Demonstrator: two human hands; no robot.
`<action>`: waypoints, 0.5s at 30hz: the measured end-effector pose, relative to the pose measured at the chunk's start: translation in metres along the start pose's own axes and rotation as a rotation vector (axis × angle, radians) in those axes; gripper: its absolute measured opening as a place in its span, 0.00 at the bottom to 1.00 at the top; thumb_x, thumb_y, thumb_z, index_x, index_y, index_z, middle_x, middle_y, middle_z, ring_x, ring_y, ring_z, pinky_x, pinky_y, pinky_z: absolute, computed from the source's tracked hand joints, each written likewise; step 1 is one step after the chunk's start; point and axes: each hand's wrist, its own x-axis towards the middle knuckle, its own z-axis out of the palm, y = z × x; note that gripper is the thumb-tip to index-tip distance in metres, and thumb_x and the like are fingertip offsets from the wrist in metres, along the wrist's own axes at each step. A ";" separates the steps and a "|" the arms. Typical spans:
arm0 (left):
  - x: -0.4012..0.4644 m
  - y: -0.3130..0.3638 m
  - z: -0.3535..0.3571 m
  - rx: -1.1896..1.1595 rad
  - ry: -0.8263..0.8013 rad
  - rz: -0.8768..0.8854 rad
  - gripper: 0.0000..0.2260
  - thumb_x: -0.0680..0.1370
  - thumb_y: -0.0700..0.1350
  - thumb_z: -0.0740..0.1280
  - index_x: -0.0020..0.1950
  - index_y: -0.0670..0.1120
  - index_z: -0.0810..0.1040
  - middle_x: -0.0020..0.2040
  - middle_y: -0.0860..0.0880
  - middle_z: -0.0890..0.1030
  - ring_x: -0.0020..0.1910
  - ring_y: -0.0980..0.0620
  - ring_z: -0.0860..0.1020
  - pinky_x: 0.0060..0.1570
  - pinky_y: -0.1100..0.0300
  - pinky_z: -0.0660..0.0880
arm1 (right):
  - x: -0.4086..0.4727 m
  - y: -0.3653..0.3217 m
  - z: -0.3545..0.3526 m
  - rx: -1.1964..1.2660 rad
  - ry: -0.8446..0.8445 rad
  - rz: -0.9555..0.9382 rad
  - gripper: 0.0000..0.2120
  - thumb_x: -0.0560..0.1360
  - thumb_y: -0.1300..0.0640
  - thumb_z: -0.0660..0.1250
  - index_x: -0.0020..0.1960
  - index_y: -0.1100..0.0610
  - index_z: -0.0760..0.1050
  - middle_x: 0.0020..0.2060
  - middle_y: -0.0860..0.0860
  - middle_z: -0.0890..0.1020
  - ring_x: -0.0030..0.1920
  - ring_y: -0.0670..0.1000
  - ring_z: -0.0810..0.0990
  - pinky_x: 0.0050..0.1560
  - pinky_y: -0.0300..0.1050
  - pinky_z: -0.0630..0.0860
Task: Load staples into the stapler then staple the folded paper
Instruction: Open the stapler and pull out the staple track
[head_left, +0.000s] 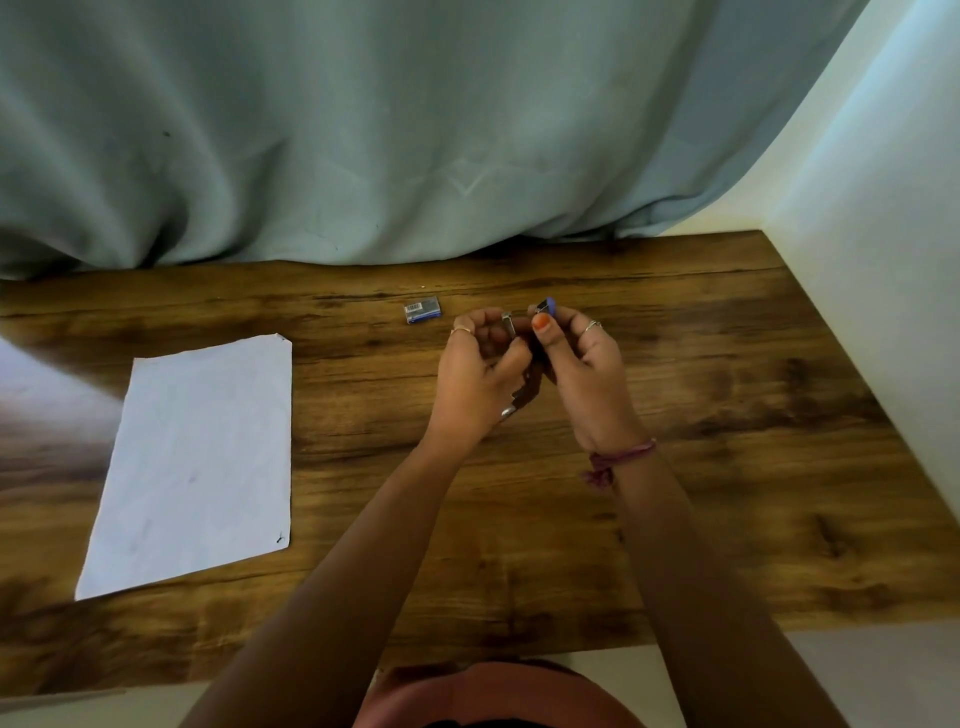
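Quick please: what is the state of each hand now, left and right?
Left hand: closed around the stapler's metal part.
Right hand: closed on the stapler's blue-tipped part, thumb pressing on it.

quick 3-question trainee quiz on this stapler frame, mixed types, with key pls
1. True or false: the paper is held in the left hand.
2. Where does the staple box lie? A) on the paper B) on the table, beyond the hands C) in the right hand
3. Fill in: both hands hold the ____.

Key: 1 false; 2 B; 3 stapler.
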 end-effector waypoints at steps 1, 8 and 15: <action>0.000 -0.001 -0.002 -0.047 0.002 0.007 0.15 0.76 0.40 0.68 0.61 0.43 0.70 0.51 0.49 0.82 0.49 0.57 0.82 0.50 0.62 0.79 | -0.001 0.002 0.002 0.056 0.023 0.001 0.09 0.77 0.54 0.64 0.56 0.53 0.76 0.50 0.51 0.83 0.53 0.49 0.82 0.52 0.42 0.78; 0.004 -0.014 -0.014 -0.621 0.128 -0.245 0.10 0.78 0.36 0.65 0.58 0.43 0.76 0.46 0.46 0.83 0.46 0.51 0.83 0.50 0.58 0.80 | 0.003 0.005 -0.004 0.511 0.038 -0.076 0.14 0.75 0.55 0.63 0.59 0.56 0.71 0.56 0.52 0.82 0.63 0.53 0.77 0.58 0.46 0.77; -0.003 -0.021 -0.005 -0.589 0.254 -0.385 0.09 0.77 0.36 0.67 0.56 0.41 0.79 0.46 0.49 0.84 0.46 0.55 0.82 0.47 0.63 0.79 | 0.003 0.024 -0.009 0.614 0.066 -0.036 0.12 0.77 0.58 0.58 0.60 0.55 0.69 0.66 0.53 0.74 0.69 0.51 0.71 0.65 0.48 0.71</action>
